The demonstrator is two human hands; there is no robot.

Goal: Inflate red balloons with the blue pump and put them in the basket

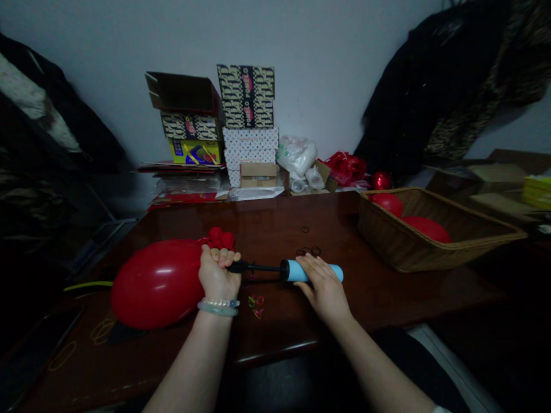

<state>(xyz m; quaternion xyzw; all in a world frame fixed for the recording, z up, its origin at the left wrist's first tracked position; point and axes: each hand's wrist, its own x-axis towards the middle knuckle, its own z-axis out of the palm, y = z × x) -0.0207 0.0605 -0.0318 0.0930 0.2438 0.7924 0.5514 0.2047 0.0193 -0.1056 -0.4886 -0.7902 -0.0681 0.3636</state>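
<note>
1. The red balloon [159, 284], inflated and rounded, is found at the left of the dark wooden table [336, 212], directly beside the left hand [219, 274].
2. The left fingers are curled tightly into a fist, clamped about the balloon's neck and the black end of the hand pump [294, 271]; the exact joint is hidden by the grip.
3. Two bands, one beaded and one smooth pale green, are worn at the left wrist.
4. The pump's light-blue barrel is held by the right hand [322, 281]; its fingers are kept together and laid over the top, with the thumb set at the near side.
5. The pump is held roughly level between the hands, its black shaft [267, 268] being exposed.
6. Small red round items [221, 237] are noted just behind the left fist.
7. Coloured bands [257, 304] are scattered in front of the shaft; dark bands [309, 251] are seen beyond the barrel; yellow bands [102, 331] are located near the balloon.
8. Two red balloons [426, 228] are contained in the wicker basket [430, 257] at the right.
9. Patterned boxes [252, 143] are stacked against the wall.
</note>
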